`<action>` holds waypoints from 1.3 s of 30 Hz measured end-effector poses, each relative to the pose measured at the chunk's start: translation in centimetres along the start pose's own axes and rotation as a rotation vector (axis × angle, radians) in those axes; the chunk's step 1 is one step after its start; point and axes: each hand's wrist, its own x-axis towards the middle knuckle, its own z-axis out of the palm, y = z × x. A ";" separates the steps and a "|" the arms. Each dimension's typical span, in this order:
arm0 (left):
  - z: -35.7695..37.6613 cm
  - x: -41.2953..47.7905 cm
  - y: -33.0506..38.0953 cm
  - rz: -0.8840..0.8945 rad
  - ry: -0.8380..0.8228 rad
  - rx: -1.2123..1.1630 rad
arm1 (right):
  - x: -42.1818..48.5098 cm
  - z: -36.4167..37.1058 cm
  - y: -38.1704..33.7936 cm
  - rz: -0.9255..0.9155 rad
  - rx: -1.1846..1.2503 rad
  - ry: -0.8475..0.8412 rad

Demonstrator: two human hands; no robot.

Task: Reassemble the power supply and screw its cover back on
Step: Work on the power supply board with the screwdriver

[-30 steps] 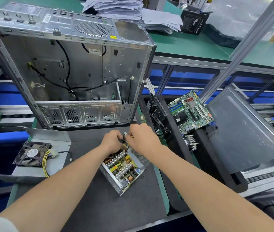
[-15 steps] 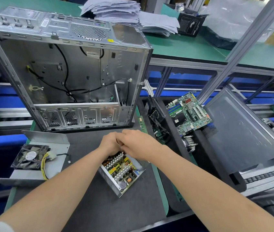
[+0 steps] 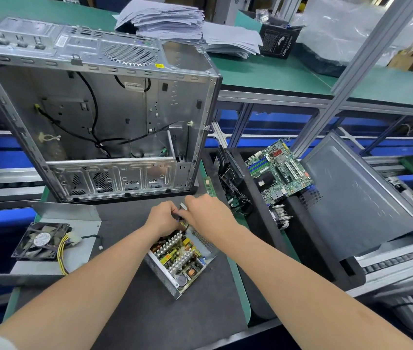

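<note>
Parted slightly since half a second ago, the left hand (image 3: 163, 219) and right hand (image 3: 209, 212) curl their fingers on a dark cable (image 3: 175, 217) above the far end of the open power supply (image 3: 180, 260), which lies on the dark surface (image 3: 175, 324). Their fingertips are hidden. To the left, the cover (image 3: 74, 215) carries a fan (image 3: 41, 242); its sticker print is unreadable.

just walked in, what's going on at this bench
A person is working on the open power supply on the dark mat, both hands at its far end. The right hand pinches a small metal piece; what the left hand holds is hidden. The cover, with its fan, lies apart to the left, not yet on.
</note>
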 end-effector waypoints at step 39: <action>-0.5 -0.1 -0.1 0.046 -0.008 0.019 | 0.5 -2.2 0.4 -0.224 -0.014 -0.234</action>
